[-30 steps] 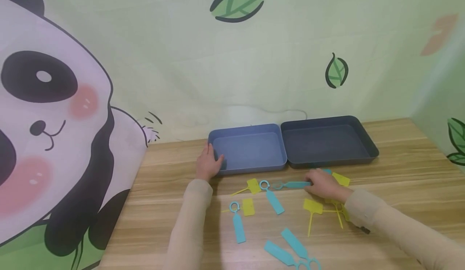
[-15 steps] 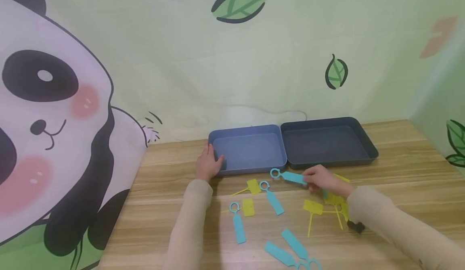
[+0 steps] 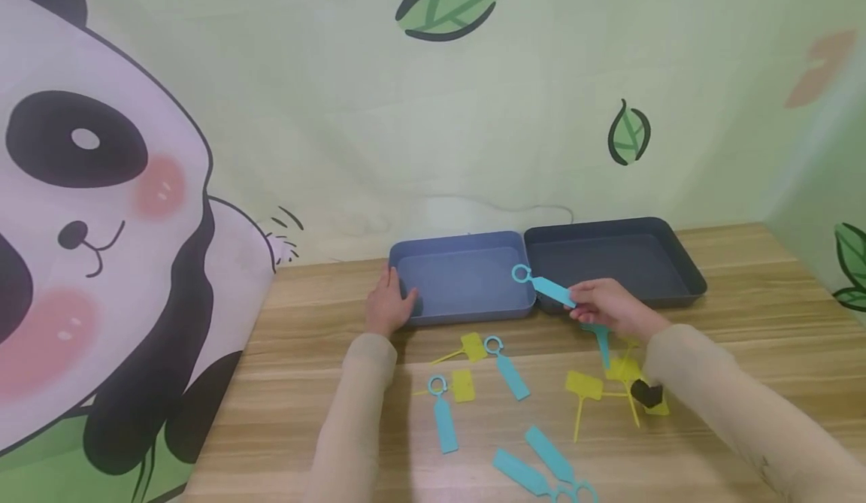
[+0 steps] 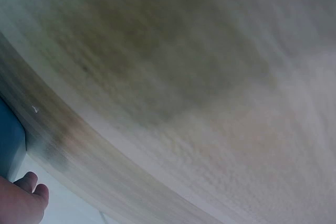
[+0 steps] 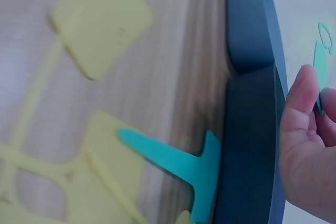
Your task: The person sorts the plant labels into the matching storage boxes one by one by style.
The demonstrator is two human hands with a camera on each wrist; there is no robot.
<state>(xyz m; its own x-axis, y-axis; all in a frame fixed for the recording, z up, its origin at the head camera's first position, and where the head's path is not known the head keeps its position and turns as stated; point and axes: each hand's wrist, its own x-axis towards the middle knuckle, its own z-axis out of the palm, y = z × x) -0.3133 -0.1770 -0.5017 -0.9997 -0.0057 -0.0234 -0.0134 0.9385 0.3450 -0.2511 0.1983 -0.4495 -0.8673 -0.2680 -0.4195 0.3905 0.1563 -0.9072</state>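
My right hand (image 3: 612, 304) pinches a turquoise ring-hook plant tag (image 3: 553, 291) by its flat end, above the front wall of the dark tray (image 3: 676, 259). The ring points left, over the right edge of the blue tray (image 3: 460, 277). In the right wrist view, thumb and fingers close on the same tag (image 5: 320, 64). At the blue tray's left wall, my left hand (image 3: 389, 304) holds the rim, thumb inside and fingers along the outside. Only a few of its fingertips (image 4: 32, 187) show in the left wrist view.
A turquoise T-shaped plant label (image 5: 197, 169) lies close to the dark tray's front, overlapping yellow T-shaped labels (image 5: 105, 22). Several ring-hook tags (image 3: 444, 424) and yellow labels (image 3: 473, 346) are scattered on the wooden table (image 3: 304, 398). A small black object (image 3: 647, 394) is by the right cuff.
My right hand has lifted a turquoise ring-hook tag off the table and carried it up to the trays. The T-shaped label beneath is now visible. My left hand has stayed put.
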